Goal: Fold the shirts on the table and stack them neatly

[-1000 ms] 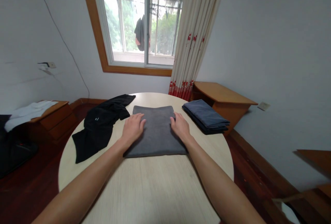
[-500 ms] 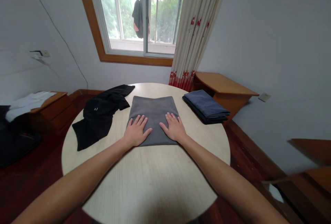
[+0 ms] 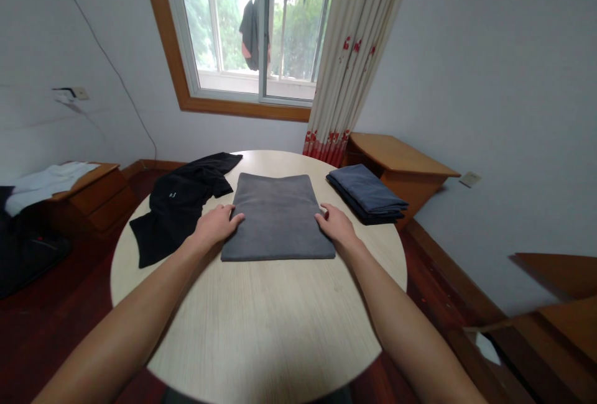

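A grey folded garment lies flat on the round pale wooden table, a neat block with slightly wrinkled cloth. My left hand is at its left edge, thumb on top and fingers curled at the side. At the right edge, my right hand grips in the same way, thumb over the cloth. The tips of the fingers are partly hidden. To the left a black T-shirt with a small white logo lies loosely spread. A stack of dark blue and black folded clothes sits at the right.
Behind the table's right side stands a brown wooden desk. A long curtain hangs beside the window. On the left, white cloth lies on a low wooden cabinet.
Both hands have moved outward from lying flat on top of the grey garment to its left and right edges. Their fingers have curled around the sides.
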{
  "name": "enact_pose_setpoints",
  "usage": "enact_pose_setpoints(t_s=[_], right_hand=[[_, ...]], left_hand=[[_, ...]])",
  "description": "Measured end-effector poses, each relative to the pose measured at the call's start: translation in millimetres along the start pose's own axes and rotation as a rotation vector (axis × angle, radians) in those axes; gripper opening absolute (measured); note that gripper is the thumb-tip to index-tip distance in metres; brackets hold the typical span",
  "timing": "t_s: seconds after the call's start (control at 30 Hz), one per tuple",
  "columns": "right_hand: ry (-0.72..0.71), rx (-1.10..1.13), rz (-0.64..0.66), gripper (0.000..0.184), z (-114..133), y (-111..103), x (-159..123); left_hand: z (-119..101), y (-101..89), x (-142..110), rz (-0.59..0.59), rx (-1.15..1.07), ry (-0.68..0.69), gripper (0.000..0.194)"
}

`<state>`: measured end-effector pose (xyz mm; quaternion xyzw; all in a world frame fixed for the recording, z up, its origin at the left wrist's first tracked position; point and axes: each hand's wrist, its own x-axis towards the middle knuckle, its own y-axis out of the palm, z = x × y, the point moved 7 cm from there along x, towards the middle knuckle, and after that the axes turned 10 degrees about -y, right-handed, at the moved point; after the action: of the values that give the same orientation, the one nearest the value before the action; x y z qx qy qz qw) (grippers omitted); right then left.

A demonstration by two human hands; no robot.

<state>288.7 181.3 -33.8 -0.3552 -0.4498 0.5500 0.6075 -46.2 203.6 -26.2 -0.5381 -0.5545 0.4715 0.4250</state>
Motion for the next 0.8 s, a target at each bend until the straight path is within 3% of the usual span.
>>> enact_pose_setpoints(t_s=[0.1,0.2,0.33,0.5,0.6,0.67,0.8], right_hand=[[-0.025,0.159,0.09,0.056,-2.8,-2.0,-7.4],[-0.124,0.365,0.222,0.08,0.9,3.0,-16.5],[-0.032,0.495,0.435,0.105,-2.6,12.5,-28.8],[0.027,0.616,0.556,0.104,-2.6,8.5,-40.3],[0.003,0.739,0.56,0.101,-6.9,2.8,-41.7],[-0.055,0.786,0.511,0.091,-11.5,-2.1,-35.9],[-0.185,0.622,0.367,0.066,-19.6,-4.3,-16.7]], left_hand=[[6.0,3.8,-6.6,0.219,-0.03,0.05,0.088],[9.7,14.3,-13.2,0.363,0.014,0.135,0.116],[12.7,27.9,-13.4,0.413,0.033,0.17,0.125],[16.9,30.6,-16.6,0.493,0.061,0.18,0.131],[21.0,25.8,-23.5,0.637,0.013,0.223,0.123],[22.1,18.7,-22.9,0.651,-0.044,0.252,0.107],[17.1,2.8,-9.5,0.4,-0.039,0.289,0.078]])
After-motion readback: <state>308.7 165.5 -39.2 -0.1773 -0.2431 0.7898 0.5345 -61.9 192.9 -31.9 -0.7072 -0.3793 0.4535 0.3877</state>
